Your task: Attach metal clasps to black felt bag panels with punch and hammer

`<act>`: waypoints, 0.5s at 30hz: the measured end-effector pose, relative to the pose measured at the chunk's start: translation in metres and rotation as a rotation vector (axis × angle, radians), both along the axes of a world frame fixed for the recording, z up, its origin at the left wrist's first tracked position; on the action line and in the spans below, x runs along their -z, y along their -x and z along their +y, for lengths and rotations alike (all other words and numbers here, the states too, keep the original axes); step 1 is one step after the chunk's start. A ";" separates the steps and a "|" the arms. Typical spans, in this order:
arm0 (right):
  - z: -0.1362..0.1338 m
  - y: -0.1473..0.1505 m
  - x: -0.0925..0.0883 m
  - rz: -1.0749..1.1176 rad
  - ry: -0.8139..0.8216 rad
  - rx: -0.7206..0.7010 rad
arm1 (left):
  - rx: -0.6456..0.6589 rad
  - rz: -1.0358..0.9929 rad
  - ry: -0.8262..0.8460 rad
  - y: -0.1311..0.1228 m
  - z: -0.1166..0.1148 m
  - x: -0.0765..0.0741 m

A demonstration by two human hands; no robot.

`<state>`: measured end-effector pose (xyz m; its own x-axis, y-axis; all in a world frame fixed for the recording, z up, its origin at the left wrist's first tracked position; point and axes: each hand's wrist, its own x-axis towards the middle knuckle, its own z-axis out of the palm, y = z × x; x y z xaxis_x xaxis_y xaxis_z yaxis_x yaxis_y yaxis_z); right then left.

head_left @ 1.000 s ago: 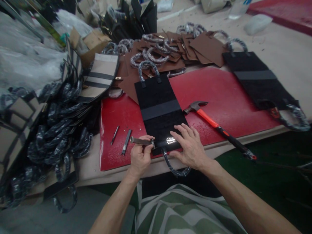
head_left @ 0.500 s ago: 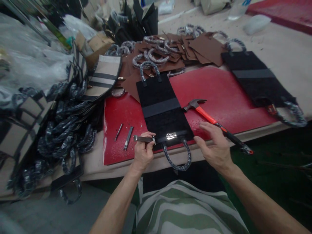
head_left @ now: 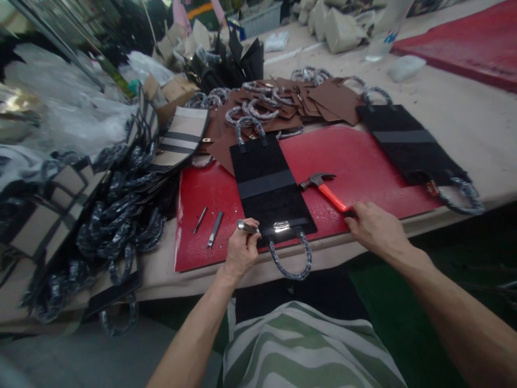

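Note:
A black bag panel (head_left: 266,183) with a grey band lies on the red mat (head_left: 363,161), its wrapped handle (head_left: 291,261) hanging over the table's near edge. A shiny metal clasp (head_left: 281,226) sits at its lower edge. My left hand (head_left: 241,250) is closed round a metal punch (head_left: 247,227), held just left of the clasp. My right hand (head_left: 374,229) is closed on the grip of a hammer (head_left: 325,188) with an orange handle, which lies on the mat right of the panel.
Two small metal tools (head_left: 210,226) lie on the mat's left part. A second black panel (head_left: 407,143) lies at the right. Brown panels (head_left: 291,99) with wrapped handles are piled behind. Stacked bags with wrapped handles (head_left: 113,199) crowd the left side.
My right hand has left the black panel, moved right and closed on the hammer's handle. My left hand has turned the punch more upright beside the clasp.

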<state>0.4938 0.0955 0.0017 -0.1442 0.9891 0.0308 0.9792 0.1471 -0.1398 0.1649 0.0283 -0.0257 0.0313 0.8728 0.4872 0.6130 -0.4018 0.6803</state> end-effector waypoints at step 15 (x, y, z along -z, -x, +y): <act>-0.028 0.068 -0.092 1.318 0.489 0.199 | 0.059 -0.027 0.043 0.000 0.004 0.009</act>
